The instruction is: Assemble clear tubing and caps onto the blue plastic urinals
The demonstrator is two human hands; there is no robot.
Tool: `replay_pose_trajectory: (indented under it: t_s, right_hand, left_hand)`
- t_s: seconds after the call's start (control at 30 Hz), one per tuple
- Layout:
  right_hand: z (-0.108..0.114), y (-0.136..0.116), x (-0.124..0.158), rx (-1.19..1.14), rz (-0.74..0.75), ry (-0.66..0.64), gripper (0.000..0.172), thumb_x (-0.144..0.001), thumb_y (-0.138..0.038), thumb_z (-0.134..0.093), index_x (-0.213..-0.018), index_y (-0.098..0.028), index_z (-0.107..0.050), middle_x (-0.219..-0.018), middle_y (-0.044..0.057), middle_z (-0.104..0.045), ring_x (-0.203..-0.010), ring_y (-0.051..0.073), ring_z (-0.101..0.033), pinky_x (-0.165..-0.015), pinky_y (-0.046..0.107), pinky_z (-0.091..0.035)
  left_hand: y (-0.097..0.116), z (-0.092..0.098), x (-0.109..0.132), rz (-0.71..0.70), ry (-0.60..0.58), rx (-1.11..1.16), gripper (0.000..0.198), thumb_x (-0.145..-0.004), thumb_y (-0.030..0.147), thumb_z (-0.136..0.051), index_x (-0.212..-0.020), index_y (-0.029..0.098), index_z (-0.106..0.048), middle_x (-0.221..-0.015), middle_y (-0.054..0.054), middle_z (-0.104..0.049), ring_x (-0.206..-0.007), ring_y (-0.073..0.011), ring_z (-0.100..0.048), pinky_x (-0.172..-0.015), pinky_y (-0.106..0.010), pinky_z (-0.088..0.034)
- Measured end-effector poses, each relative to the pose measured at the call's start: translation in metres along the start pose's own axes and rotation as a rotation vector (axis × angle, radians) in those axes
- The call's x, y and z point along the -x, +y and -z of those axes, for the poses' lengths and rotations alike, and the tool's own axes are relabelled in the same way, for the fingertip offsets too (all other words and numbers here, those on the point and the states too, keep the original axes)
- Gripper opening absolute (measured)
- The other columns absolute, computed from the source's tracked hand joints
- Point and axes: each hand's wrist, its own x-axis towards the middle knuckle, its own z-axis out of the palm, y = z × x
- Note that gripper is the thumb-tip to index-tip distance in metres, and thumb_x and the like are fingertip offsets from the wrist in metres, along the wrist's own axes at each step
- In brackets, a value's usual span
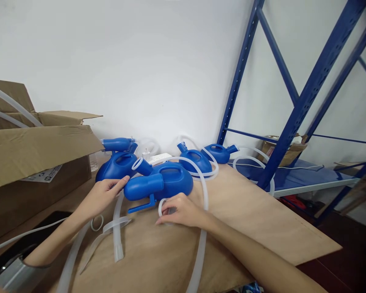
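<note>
A blue plastic urinal bottle (175,181) with a loop handle and an angled neck lies on the wooden table. In front of it is a blue cylindrical piece (143,188), with a flat blue bar-shaped part (140,207) below. My left hand (106,193) reaches to the cylinder's left end, fingers stretched out and seemingly touching it. My right hand (179,209) has its fingers closed around a whitish translucent ring (161,206), partly hidden by the fingers. A clear hose (205,191) arches over the bottle and runs under my right forearm. Another hose end (118,248) lies nearer me.
More blue bottles (195,162) with hoses stand along the wall, beside a white power strip (160,158). An open cardboard box (42,150) is at the left. A loose ring (96,223) and clear strap (116,223) lie on the table (256,219). Blue shelving (293,114) rises right.
</note>
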Motion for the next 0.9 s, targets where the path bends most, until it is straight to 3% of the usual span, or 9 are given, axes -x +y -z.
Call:
replay_pose_trajectory:
  t_s: [0.1,0.23,0.33,0.53,0.63,0.77,0.9]
  right_hand:
    - [-0.009,0.001,0.0,0.248,0.092,0.004,0.036,-0.092,-0.051,-0.067,-0.075,-0.02,-0.071,-0.073,0.001,-0.072,-0.072,0.018,-0.069,-0.087,0.033,-0.053]
    - [-0.009,0.0,-0.001,0.548,0.166,-0.092,0.03,-0.099,-0.042,-0.061,-0.084,-0.017,-0.07,-0.083,0.005,-0.074,-0.077,0.018,-0.068,-0.069,0.028,-0.049]
    - [-0.003,0.0,-0.001,0.67,0.246,-0.123,0.032,-0.099,-0.042,-0.059,-0.082,-0.017,-0.07,-0.079,0.005,-0.073,-0.074,0.018,-0.067,-0.067,0.029,-0.048]
    - [0.007,0.01,0.003,0.707,0.41,-0.077,0.038,-0.1,-0.036,-0.056,-0.068,-0.019,-0.066,-0.064,0.001,-0.069,-0.062,0.015,-0.064,-0.09,0.032,-0.053]
    - [0.008,0.014,0.005,0.658,0.418,-0.084,0.037,-0.1,-0.041,-0.058,-0.071,-0.019,-0.067,-0.063,0.0,-0.069,-0.061,0.014,-0.065,-0.099,0.031,-0.052]
    - [0.005,0.011,0.005,0.603,0.345,-0.174,0.029,-0.1,-0.04,-0.058,-0.085,-0.019,-0.072,-0.078,0.001,-0.075,-0.075,0.014,-0.071,-0.11,0.036,-0.047]
    - [0.002,0.008,0.003,0.575,0.353,-0.148,0.025,-0.101,-0.036,-0.057,-0.098,-0.02,-0.076,-0.094,0.005,-0.078,-0.09,0.018,-0.073,-0.114,0.044,-0.043]
  left_hand:
    - [0.0,-0.002,0.0,0.016,-0.049,-0.066,0.071,-0.082,0.082,-0.045,-0.069,0.018,-0.074,-0.072,-0.002,-0.069,-0.076,-0.0244,-0.06,-0.068,-0.028,-0.044]
    - [0.001,-0.003,0.001,0.007,-0.065,-0.076,0.069,-0.082,0.08,-0.045,-0.071,0.019,-0.074,-0.07,-0.002,-0.068,-0.074,-0.0233,-0.059,-0.066,-0.027,-0.043]
    - [0.003,-0.007,0.003,-0.012,-0.089,-0.072,0.068,-0.083,0.08,-0.045,-0.068,0.02,-0.073,-0.067,-0.002,-0.065,-0.071,-0.0217,-0.056,-0.064,-0.027,-0.041]
    - [0.003,-0.009,0.003,-0.001,-0.092,-0.03,0.067,-0.081,0.08,-0.045,-0.068,0.02,-0.07,-0.068,-0.002,-0.064,-0.072,-0.0221,-0.054,-0.064,-0.028,-0.04]
    - [0.002,-0.005,0.001,0.057,-0.036,-0.016,0.063,-0.08,0.079,-0.048,-0.059,0.02,-0.058,-0.062,0.0,-0.055,-0.066,-0.0195,-0.048,-0.06,-0.028,-0.036]
    - [0.003,-0.004,0.001,0.101,-0.02,0.058,0.061,-0.081,0.077,-0.048,-0.055,0.022,-0.039,-0.056,0.003,-0.037,-0.058,-0.0156,-0.037,-0.055,-0.028,-0.029]
    - [0.004,-0.007,0.003,0.089,-0.048,0.1,0.06,-0.081,0.076,-0.051,-0.058,0.023,-0.035,-0.057,0.004,-0.033,-0.058,-0.0142,-0.033,-0.053,-0.027,-0.027]
